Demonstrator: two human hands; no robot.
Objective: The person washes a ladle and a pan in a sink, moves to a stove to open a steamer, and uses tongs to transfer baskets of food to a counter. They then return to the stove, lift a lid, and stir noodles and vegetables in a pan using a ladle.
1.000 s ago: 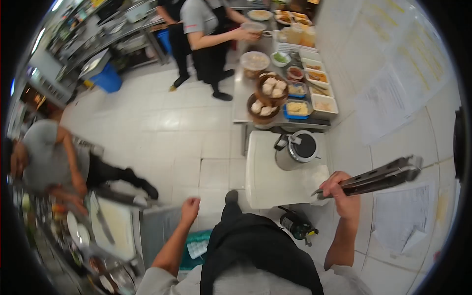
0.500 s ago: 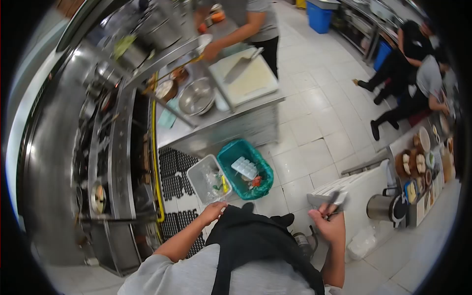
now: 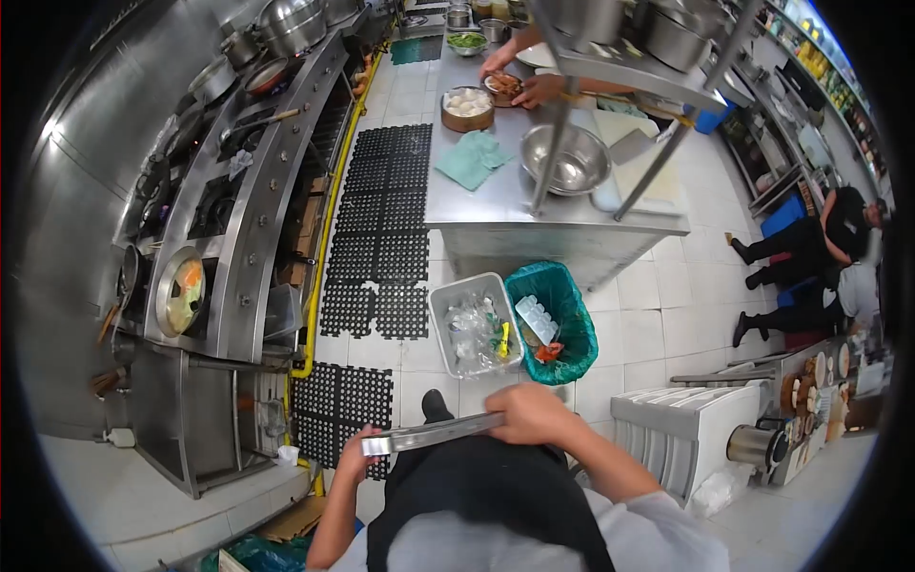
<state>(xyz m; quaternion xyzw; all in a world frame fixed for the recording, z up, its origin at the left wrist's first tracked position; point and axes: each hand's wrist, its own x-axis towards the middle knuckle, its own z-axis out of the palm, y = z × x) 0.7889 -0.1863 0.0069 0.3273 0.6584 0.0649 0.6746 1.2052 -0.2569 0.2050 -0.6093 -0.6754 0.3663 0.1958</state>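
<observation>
A pair of metal tongs (image 3: 429, 435) lies crosswise in front of my black apron. My right hand (image 3: 530, 414) is closed round one end of it. At the other end, the fingers of my left hand (image 3: 356, 452) pinch the tip. Just beyond my hands, on the floor, stand a clear bin (image 3: 437, 329) holding plastic waste and a bin lined with a green bag (image 3: 579, 360).
To the left runs a stove (image 3: 250, 205) with a pan of food (image 3: 180, 292) at its near end. Ahead, a co-worker's hands (image 3: 539, 91) hold a bowl over the steel table (image 3: 477, 214). Perforated mats (image 3: 376, 205) cover the floor between. White stacked panels (image 3: 658, 429) stand at right.
My view has turned left toward the stove. My right hand has come in from the right with the tongs, and my left hand now grips their other end.
</observation>
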